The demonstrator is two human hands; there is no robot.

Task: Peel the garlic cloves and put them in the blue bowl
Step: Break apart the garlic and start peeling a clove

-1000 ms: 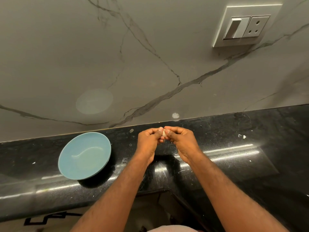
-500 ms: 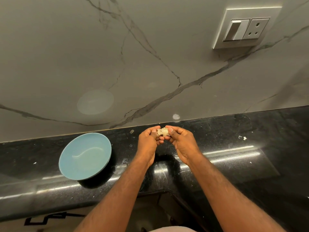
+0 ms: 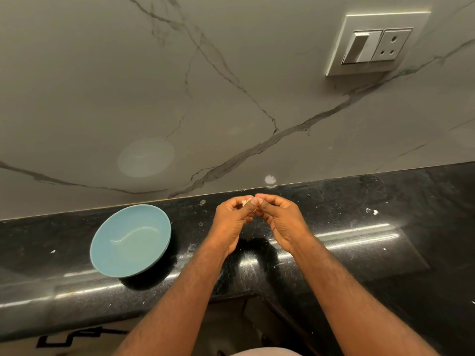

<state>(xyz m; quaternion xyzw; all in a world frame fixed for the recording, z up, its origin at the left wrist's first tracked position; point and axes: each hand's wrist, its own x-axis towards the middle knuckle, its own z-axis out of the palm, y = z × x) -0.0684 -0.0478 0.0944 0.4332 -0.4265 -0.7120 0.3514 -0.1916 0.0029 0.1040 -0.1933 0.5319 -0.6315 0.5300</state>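
- The two hands meet above the desk (image 3: 359, 235), fingertips together, just in front of the wall.
- The left hand (image 3: 231, 222) has its fingers curled, and its thumb and forefinger pinch a garlic clove (image 3: 245, 203).
- The right hand (image 3: 281, 220) curls in from the other side and its fingertips press on the same clove, so both hands are clamped on it.
- Only a small pale patch of the clove shows between the fingertips. The fingers hide the rest, and I cannot tell how much skin is on it.
- The clove is held in the air above the back part of the desk, not touching the surface.
- The blue bowl (image 3: 102, 250) stands on the desk to the left of the hands, near the left forearm but apart from it. It sits upright, and a curved streak of light lies on its inner surface.
- The desk is black polished stone with long bright reflections running across it and fine pale specks scattered over it.
- A few white scraps (image 3: 372, 211) lie on the desk to the right of the hands, well apart from them.
- One small greyish scrap (image 3: 202, 202) lies near the back edge of the desk, between the bowl and the hands.
- The wall (image 3: 180, 86) behind is grey marble with dark veins and carries a white spot (image 3: 270, 179) just above the hands.
- A switch plate (image 3: 377, 43) with a rocker and a socket is fixed high on the wall at the right.
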